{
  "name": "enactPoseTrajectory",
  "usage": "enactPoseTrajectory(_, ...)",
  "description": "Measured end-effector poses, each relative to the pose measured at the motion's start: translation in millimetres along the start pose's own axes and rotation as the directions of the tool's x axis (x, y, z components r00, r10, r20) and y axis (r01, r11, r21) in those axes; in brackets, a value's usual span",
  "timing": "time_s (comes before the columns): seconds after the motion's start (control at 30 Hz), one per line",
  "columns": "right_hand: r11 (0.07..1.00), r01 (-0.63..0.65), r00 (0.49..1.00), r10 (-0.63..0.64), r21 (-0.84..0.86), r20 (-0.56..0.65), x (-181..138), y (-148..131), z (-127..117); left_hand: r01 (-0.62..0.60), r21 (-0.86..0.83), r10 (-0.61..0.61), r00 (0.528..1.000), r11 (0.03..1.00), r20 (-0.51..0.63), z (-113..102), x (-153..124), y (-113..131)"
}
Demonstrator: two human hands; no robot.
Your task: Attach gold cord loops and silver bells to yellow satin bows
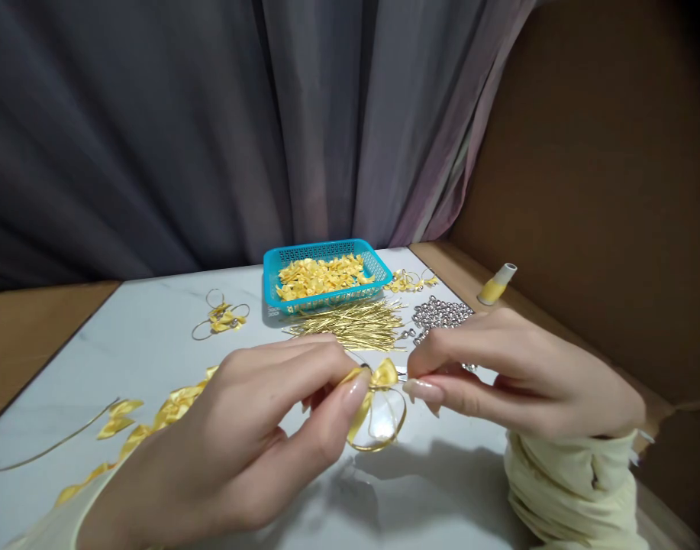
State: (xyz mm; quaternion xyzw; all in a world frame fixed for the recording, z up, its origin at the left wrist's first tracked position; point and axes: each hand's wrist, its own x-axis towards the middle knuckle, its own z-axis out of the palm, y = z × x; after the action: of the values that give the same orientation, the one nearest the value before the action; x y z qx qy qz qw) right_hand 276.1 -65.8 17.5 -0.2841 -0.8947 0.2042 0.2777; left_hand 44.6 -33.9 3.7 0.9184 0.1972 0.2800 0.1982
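Note:
My left hand (292,412) is closed in a pinch on a yellow ribbon bow (385,373), just above the table. A loop of gold cord (404,420) hangs below the bow, with a fine thread inside it. A small dark bead-like spot shows by my left fingertips. To the right of the bow, my right hand (498,374) has thumb and forefinger pressed together. A thin shiny piece (401,373) shows between its fingertips and the bow, too small to name. Part of the bow is hidden behind my left thumb.
Behind my hands stands a blue basket (268,284) of yellow bows. Gold cords (350,325) and silver beads (441,315) lie before it. Tied bows (227,317) lie left, loose bows (178,405) beside my left forearm. A bottle (496,286) stands by the cardboard wall (601,191).

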Motion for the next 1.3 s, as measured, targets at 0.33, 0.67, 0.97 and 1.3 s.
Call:
enactPoseTrajectory(0.33,0.992,-0.068,0.964,0.093,0.106,-0.249,5,-10,15,-0.020,-0.030,0.019,0.999,0.999,-0.036,2,0,-4)
enactPoseTrajectory(0.67,0.948,-0.103,0.934,0.197,0.302,-0.298,13,-10,26,-0.080,0.076,0.086,0.992,0.994,-0.088,1,3,-3)
enactPoseTrajectory(0.97,0.927,-0.164,0.919,0.268,0.338,-0.289,10,-9,25,-0.020,0.023,0.023,0.994,1.000,-0.111,2,3,-5)
enactPoseTrajectory(1.3,0.778,-0.327,0.863,0.477,0.536,-0.165,11,-10,31,0.063,0.058,-0.043,0.952,0.996,-0.303,6,4,-1)
